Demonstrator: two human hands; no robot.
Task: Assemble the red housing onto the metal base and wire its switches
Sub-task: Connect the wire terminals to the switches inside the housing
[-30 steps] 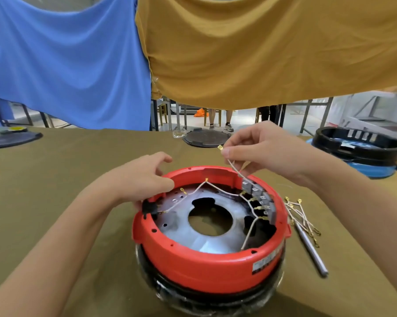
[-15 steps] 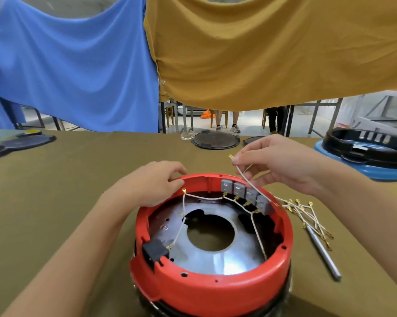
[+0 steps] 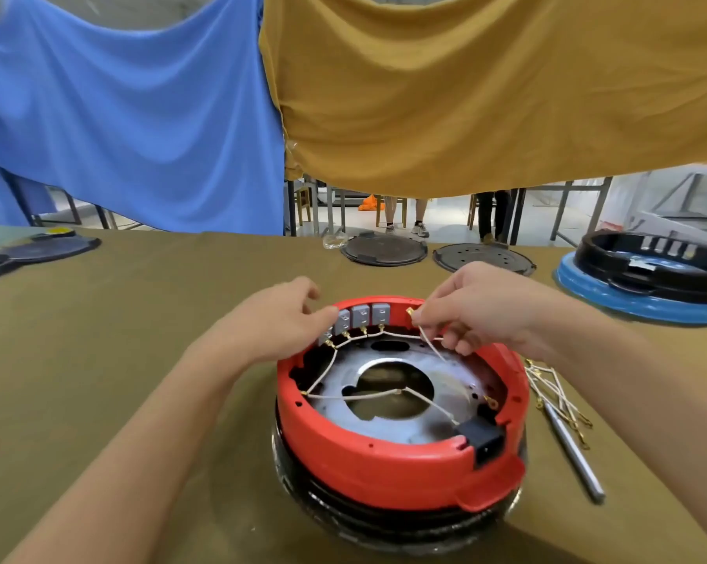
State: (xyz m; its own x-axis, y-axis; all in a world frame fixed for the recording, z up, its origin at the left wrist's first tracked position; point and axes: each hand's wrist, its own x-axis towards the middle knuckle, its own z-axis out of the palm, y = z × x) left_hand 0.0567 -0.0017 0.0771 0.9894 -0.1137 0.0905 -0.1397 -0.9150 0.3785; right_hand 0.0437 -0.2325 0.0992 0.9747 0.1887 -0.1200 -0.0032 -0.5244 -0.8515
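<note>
Sitting on the olive-covered desk (image 3: pixel 119 339), the red housing (image 3: pixel 384 453) rings the metal base (image 3: pixel 441 376). Left hand (image 3: pixel 278 323) grips its far rim beside the grey switches (image 3: pixel 362 316); right hand (image 3: pixel 478 307) pinches a white wire (image 3: pixel 431 343).

One camera only, worn on my head, looking forward and down across the tabletop (image 3: pixel 99 360). It sits close over my forearms, with the red housing (image 3: pixel 384 462) near and just below centre.
</note>
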